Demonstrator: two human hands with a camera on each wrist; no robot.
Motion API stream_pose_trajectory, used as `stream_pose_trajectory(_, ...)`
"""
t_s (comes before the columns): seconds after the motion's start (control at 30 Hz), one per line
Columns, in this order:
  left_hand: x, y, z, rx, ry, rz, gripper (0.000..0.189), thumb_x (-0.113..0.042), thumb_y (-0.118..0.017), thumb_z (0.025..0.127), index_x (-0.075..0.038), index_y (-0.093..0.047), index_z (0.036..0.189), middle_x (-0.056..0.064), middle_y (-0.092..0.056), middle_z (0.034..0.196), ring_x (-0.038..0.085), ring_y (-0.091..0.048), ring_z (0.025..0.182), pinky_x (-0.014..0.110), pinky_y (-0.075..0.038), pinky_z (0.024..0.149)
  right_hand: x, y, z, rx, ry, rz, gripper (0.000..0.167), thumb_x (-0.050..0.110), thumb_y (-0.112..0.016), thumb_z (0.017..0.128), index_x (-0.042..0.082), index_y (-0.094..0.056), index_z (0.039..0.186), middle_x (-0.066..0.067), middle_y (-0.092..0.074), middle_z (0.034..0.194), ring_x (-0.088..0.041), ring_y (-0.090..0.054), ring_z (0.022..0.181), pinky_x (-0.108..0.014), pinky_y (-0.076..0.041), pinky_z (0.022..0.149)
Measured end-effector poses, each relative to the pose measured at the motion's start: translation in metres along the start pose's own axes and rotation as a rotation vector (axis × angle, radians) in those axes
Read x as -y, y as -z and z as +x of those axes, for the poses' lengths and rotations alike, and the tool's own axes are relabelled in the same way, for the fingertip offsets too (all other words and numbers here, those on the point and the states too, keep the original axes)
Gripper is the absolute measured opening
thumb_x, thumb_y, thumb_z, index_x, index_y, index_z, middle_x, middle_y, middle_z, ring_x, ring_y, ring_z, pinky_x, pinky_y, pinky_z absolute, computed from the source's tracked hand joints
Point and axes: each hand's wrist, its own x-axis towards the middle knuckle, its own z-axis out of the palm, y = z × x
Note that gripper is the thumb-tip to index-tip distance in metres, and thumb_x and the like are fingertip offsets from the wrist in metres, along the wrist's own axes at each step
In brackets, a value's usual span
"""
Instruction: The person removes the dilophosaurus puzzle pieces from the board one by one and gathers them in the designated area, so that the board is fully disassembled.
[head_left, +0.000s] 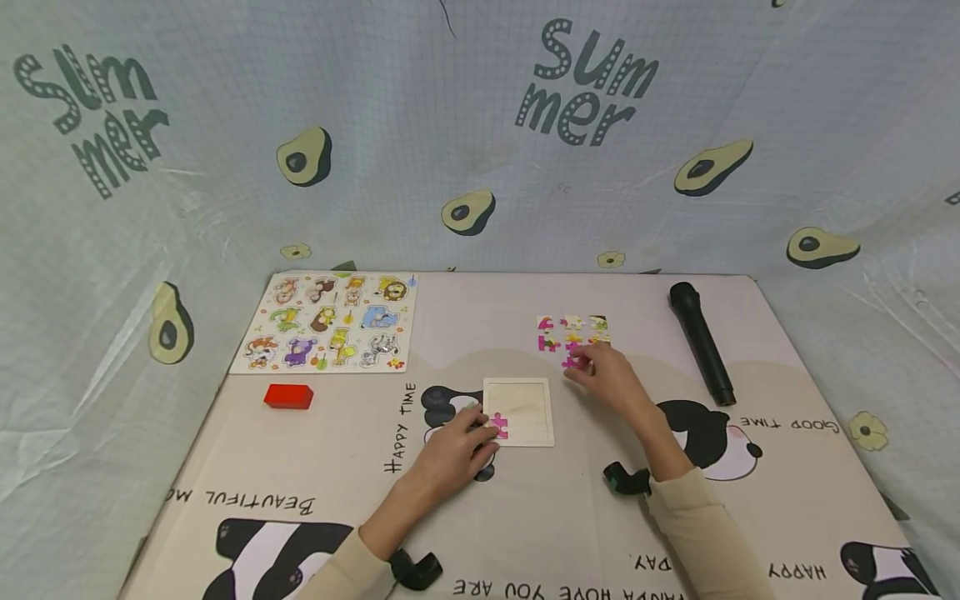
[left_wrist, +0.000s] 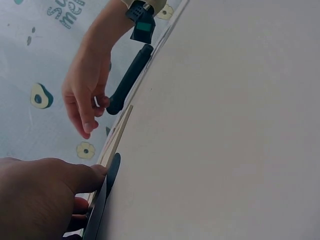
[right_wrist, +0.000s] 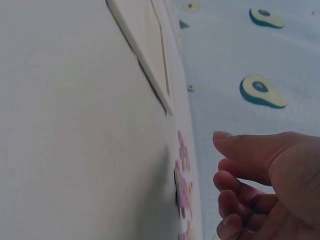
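Note:
A square wooden puzzle tray (head_left: pixel 517 400) lies on the table with a pink puzzle piece (head_left: pixel 499 426) in its near left corner. My left hand (head_left: pixel 453 446) rests at that corner, fingertips at the tray's left rim beside the piece. In the left wrist view, the left thumb (left_wrist: pixel 95 175) touches the tray's edge. My right hand (head_left: pixel 607 379) hovers by the loose puzzle pieces (head_left: pixel 547 342), its fingertips close over a pink one. The right wrist view shows a gap between the right thumb (right_wrist: pixel 230 142) and the curved fingers, with nothing held there.
An animal picture board (head_left: pixel 326 323) lies at the back left, a red block (head_left: pixel 288 397) just in front of it. A black, microphone-shaped object (head_left: pixel 702 343) lies at the right. The tablecloth carries printed pandas, and a patterned curtain (head_left: pixel 465 125) hangs behind.

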Motion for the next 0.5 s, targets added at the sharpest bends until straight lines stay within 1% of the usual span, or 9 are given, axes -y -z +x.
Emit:
stream_pose_trajectory(0.13, 0.0, 0.0, 0.0, 0.01, 0.011, -0.005, 0.021, -0.027, -0.071, 0.094, -0.015, -0.076, 0.11, 0.007, -0.065, 0.118, 0.023, -0.066, 0.114, 0.035, -0.058, 0.095, 0.01, -0.005, -0.004, 0.018, 0.028, 0.012, 0.037, 0.022, -0.076, 0.09, -0.002, -0.069, 0.117, -0.009, -0.063, 0.092, -0.019, -0.055, 0.081, -0.028, -0.048, 0.071)
stream_pose_trajectory(0.23, 0.0, -0.001, 0.0, 0.009, 0.005, -0.013, 0.02, -0.027, -0.071, 0.094, -0.016, -0.076, 0.109, 0.006, -0.064, 0.117, 0.018, -0.066, 0.106, 0.032, -0.059, 0.09, 0.018, -0.009, -0.008, 0.039, 0.034, 0.024, 0.037, 0.023, -0.075, 0.09, -0.002, -0.069, 0.118, -0.009, -0.064, 0.093, -0.018, -0.056, 0.081, -0.027, -0.049, 0.071)
stream_pose_trajectory(0.37, 0.0, -0.001, 0.0, 0.001, 0.004, -0.03, 0.021, -0.027, -0.072, 0.093, -0.015, -0.074, 0.11, 0.004, -0.062, 0.117, 0.014, -0.064, 0.098, 0.03, -0.059, 0.083, 0.029, -0.014, -0.013, 0.071, 0.035, 0.042, 0.039, 0.023, -0.075, 0.09, 0.0, -0.068, 0.12, -0.008, -0.065, 0.094, -0.017, -0.057, 0.082, -0.025, -0.051, 0.07)
stream_pose_trajectory(0.43, 0.0, 0.0, 0.0, -0.002, 0.012, -0.04, 0.023, -0.026, -0.073, 0.093, -0.013, -0.073, 0.111, 0.003, -0.062, 0.118, 0.013, -0.063, 0.098, 0.029, -0.058, 0.082, 0.035, -0.018, -0.016, 0.08, 0.053, 0.047, 0.039, 0.023, -0.076, 0.09, 0.0, -0.068, 0.12, -0.006, -0.066, 0.093, -0.015, -0.057, 0.081, -0.024, -0.052, 0.07)
stream_pose_trajectory(0.5, 0.0, 0.0, 0.0, -0.002, 0.025, -0.051, 0.027, -0.026, -0.074, 0.092, -0.011, -0.072, 0.114, 0.004, -0.062, 0.119, 0.015, -0.064, 0.102, 0.03, -0.059, 0.085, 0.04, -0.021, -0.018, 0.088, 0.071, 0.059, 0.038, 0.022, -0.076, 0.089, 0.0, -0.069, 0.119, -0.005, -0.065, 0.09, -0.014, -0.057, 0.08, -0.023, -0.052, 0.069)
